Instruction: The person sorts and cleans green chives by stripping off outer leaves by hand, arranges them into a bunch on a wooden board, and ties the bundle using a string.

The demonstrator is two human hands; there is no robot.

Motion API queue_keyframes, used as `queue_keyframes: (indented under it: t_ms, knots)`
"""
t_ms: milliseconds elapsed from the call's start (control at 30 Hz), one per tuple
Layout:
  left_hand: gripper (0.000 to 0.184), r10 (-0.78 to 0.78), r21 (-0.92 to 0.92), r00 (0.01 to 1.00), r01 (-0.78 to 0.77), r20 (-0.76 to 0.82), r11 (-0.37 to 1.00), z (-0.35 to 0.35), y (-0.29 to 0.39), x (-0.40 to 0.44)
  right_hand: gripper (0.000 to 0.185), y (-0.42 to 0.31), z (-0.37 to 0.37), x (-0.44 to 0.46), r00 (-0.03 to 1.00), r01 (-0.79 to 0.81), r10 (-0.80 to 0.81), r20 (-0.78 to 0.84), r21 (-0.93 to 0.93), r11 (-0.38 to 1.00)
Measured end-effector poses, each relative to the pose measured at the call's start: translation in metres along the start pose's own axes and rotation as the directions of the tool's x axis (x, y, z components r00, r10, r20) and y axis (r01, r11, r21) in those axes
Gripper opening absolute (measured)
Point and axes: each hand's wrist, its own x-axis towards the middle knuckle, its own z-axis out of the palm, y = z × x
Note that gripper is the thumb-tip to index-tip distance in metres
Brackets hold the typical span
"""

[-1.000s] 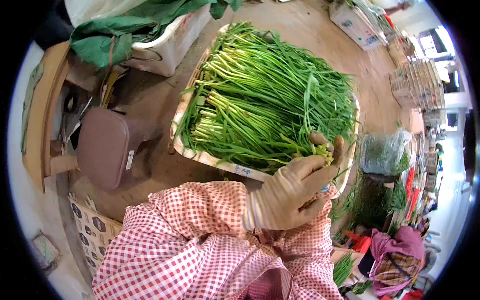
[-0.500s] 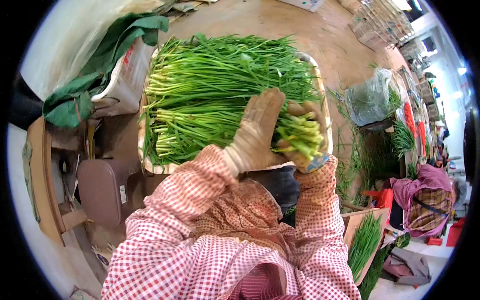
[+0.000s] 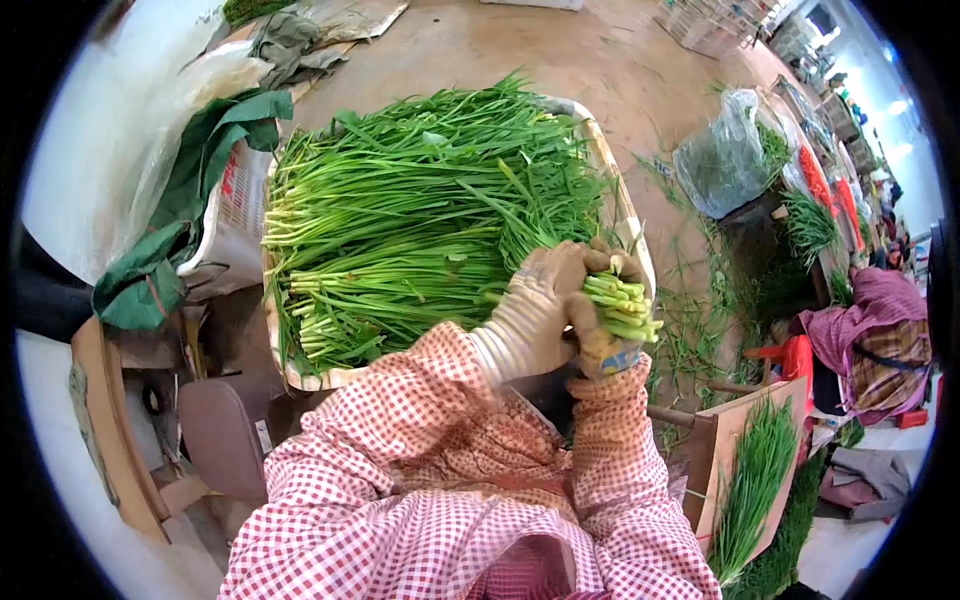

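My right hand [image 3: 607,340], in a soiled work glove, is closed around a bunch of garlic chives [image 3: 622,305] with its pale stem ends pointing right and toward me. Pressed close beside it, my gloved left hand [image 3: 535,312] has its fingers curled round the same bunch, on the leafy side. Both hands are over the near right part of a pale crate [image 3: 628,205]. More garlic chives [image 3: 400,225] lie heaped in the crate in rows, pale stem ends to the left. The gloves hide part of the held bunch.
A white basket [image 3: 232,215] with green cloth [image 3: 165,250] stands left of the crate. A brown chair back [image 3: 215,425] is near left. Chives lie on a board [image 3: 750,480] at near right. A plastic bag [image 3: 720,155] and scattered leaves are to the right. A person [image 3: 870,345] is farther right.
My left hand has gone from flat with fingers extended to curled around the bunch against my right hand. The view has shifted, so the crate appears slightly lower and farther left.
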Motion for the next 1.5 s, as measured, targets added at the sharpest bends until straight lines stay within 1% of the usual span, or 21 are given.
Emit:
queue_keyframes:
  t_ms: [67,167,233,267,333,400,433,500,533,700,800,833,933,1033,1100,1133,1200,1267,1300,1400,1500]
  knots:
    - [0.077,-0.009,-0.067,0.99,0.019,0.143,0.998,-0.018,-0.003,-0.003,0.064,-0.007,0.0,0.002,0.96,-0.21,0.225,-0.167,0.101,0.972]
    - [0.085,0.122,0.035,0.991,-0.124,0.06,0.992,-0.039,-0.031,-0.014,0.038,0.001,-0.021,0.018,0.976,-0.132,0.127,-0.175,-0.015,0.991]
    - [0.083,-0.041,0.398,0.999,0.032,0.015,0.917,-0.062,-0.064,-0.015,0.035,0.0,-0.041,0.029,0.965,-0.184,0.163,-0.207,-0.085,0.979]
    - [0.084,-0.142,0.664,0.988,0.15,-0.067,0.733,-0.061,-0.09,-0.027,0.034,0.004,-0.051,0.037,0.967,-0.18,0.151,-0.207,-0.13,0.975]
    - [0.084,-0.359,0.784,0.924,0.318,-0.131,0.533,-0.07,-0.125,-0.042,0.028,0.005,-0.076,0.062,0.968,-0.101,0.04,-0.248,-0.241,0.965]
    - [0.086,-0.433,0.826,0.89,0.349,-0.144,0.442,-0.068,-0.154,-0.064,0.017,-0.035,-0.106,0.112,0.964,0.033,-0.16,-0.21,-0.506,0.862]
    - [0.087,-0.469,0.831,0.872,0.362,-0.142,0.422,-0.068,-0.154,-0.061,0.013,-0.056,-0.126,0.127,0.966,0.078,-0.242,-0.087,-0.799,0.596]
    - [0.087,-0.508,0.838,0.849,0.377,-0.143,0.394,-0.068,-0.153,-0.06,0.017,-0.078,-0.165,0.151,0.88,0.279,-0.451,-0.15,-0.603,0.747]
    - [0.088,-0.492,0.84,0.859,0.366,-0.14,0.4,-0.068,-0.153,-0.06,0.023,-0.115,-0.179,0.157,0.922,0.148,-0.379,-0.073,-0.839,0.523]
    - [0.087,-0.529,0.843,0.839,0.374,-0.131,0.385,-0.068,-0.15,-0.056,0.023,-0.187,-0.239,0.146,0.879,0.312,-0.473,-0.05,-0.69,0.653]
    - [0.087,-0.553,0.867,0.822,0.369,-0.136,0.336,-0.067,-0.147,-0.052,0.019,-0.172,-0.255,0.099,0.837,0.042,-0.428,-0.341,-0.74,0.671]
    - [0.086,-0.518,0.854,0.842,0.376,-0.153,0.359,-0.066,-0.152,-0.056,0.018,-0.147,-0.317,0.085,0.889,0.02,-0.441,-0.122,-0.953,0.303]
    - [0.083,-0.568,0.837,0.806,0.42,-0.166,0.351,-0.067,-0.137,-0.045,0.026,-0.063,-0.331,0.017,0.926,-0.122,-0.25,-0.283,-0.851,0.511]
    - [0.053,-0.066,0.754,0.998,0.041,0.003,0.655,-0.036,-0.112,-0.04,0.027,-0.007,-0.336,-0.028,0.866,-0.276,-0.075,-0.494,-0.597,0.753]
    - [0.04,0.04,0.64,0.986,-0.136,0.162,0.757,0.009,-0.095,-0.027,0.027,0.002,-0.316,-0.074,0.695,-0.318,0.224,-0.684,-0.013,0.948]
    - [0.034,0.05,0.605,0.975,-0.174,0.216,0.777,0.033,-0.097,-0.023,0.026,0.0,-0.308,-0.094,0.716,-0.241,0.344,-0.608,0.247,0.939]
    - [0.033,-0.025,0.613,0.961,-0.155,0.274,0.774,0.07,-0.109,-0.014,0.029,-0.009,-0.291,-0.134,0.787,-0.094,0.485,-0.382,0.702,0.706]
    - [0.03,-0.05,0.623,0.949,-0.165,0.312,0.764,0.089,-0.131,-0.014,0.035,-0.037,-0.245,-0.162,0.759,-0.3,0.464,-0.458,0.386,0.872]
    - [0.027,-0.085,0.633,0.948,-0.137,0.308,0.762,0.092,-0.142,-0.016,0.038,-0.059,-0.218,-0.171,0.737,-0.528,0.305,-0.602,-0.232,0.817]
    - [0.018,-0.097,0.599,0.972,-0.052,0.214,0.799,0.093,-0.128,-0.009,0.045,-0.077,-0.216,-0.202,0.725,-0.588,0.357,-0.589,-0.258,0.767]
    - [0.017,0.05,0.434,0.996,-0.075,0.07,0.898,0.085,-0.081,0.031,0.049,-0.053,-0.23,-0.237,0.679,-0.465,0.396,-0.619,0.055,0.884]
